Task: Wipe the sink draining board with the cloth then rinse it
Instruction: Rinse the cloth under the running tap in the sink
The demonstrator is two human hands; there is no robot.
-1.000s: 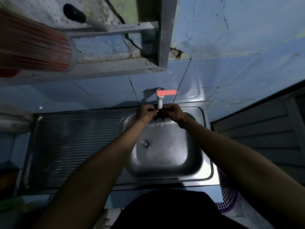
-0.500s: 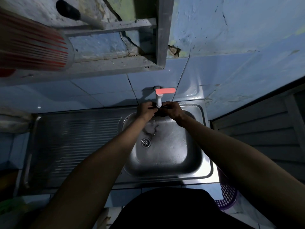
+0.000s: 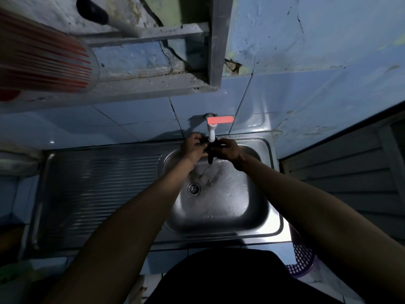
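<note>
Both hands at frame centre under tap (image 3: 212,133): left hand (image 3: 192,146) and right hand (image 3: 228,149) gripping dark cloth (image 3: 210,150); water trickling into sink basin (image 3: 258,194).

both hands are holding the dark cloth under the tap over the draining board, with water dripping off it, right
Not quite. In the head view the left hand and right hand do hold the dark cloth under the tap, with water dripping off it, but over the sink basin, not the draining board, which lies to the left.
</note>
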